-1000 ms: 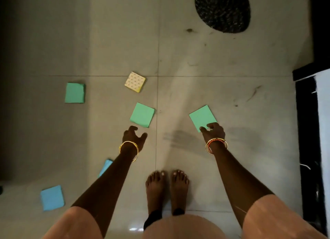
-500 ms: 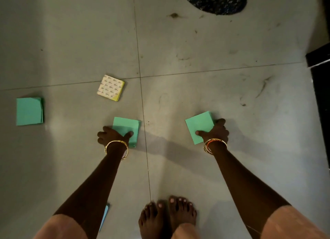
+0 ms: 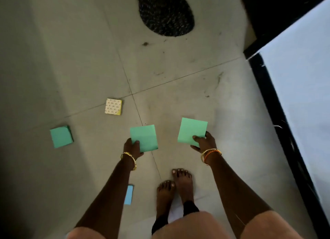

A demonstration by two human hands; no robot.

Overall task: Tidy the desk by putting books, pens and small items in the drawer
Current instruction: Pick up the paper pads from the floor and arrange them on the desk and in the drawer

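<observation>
I stand barefoot on a grey tiled floor strewn with sticky-note pads. My left hand (image 3: 133, 147) pinches a green pad (image 3: 145, 137) by its near corner, lifted off the floor. My right hand (image 3: 202, 143) holds a second green pad (image 3: 192, 130) the same way, thumb on top. A third green pad (image 3: 61, 136) lies on the floor to the left. A yellow pad with a printed backing (image 3: 113, 106) lies beyond the left hand. A blue pad (image 3: 129, 194) shows partly behind my left forearm.
A dark round woven mat (image 3: 166, 12) lies on the floor ahead. A black-edged piece of furniture with a pale top (image 3: 301, 89) runs along the right side. My feet (image 3: 174, 187) stand between my arms.
Both hands closed on the two green pads on the floor and have lifted them. The view has risen and swung right, bringing the pale-topped furniture into sight.
</observation>
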